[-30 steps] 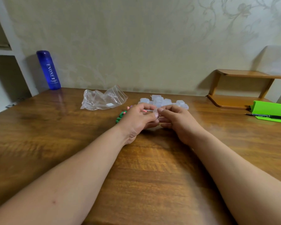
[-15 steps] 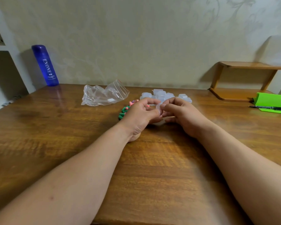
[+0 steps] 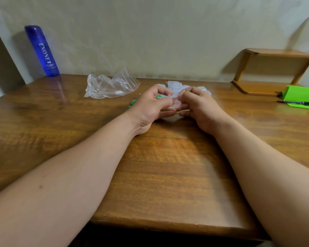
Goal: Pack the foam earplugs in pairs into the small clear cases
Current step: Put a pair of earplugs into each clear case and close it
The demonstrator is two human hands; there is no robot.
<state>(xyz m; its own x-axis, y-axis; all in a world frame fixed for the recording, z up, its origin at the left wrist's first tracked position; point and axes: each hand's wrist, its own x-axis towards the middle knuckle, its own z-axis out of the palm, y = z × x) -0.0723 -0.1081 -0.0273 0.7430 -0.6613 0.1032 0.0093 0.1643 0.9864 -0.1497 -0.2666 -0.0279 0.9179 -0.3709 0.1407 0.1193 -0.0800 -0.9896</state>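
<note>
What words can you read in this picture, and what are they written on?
"ENONE": white letters running down the blue bottle.
Small white print under that word, on the same bottle: too blurred to read.
White patch on the plastic bag: too blurred to tell whether it bears any words.
Nothing else in view shows letters or numbers that can be read.

This is looking like a room in a home: a wooden bench [image 3: 159, 175] is standing against patterned wallpaper [image 3: 168, 32], carrying a blue bottle [image 3: 42, 50], a small wooden shelf [image 3: 275, 54] and a pen [image 3: 298, 103].
</note>
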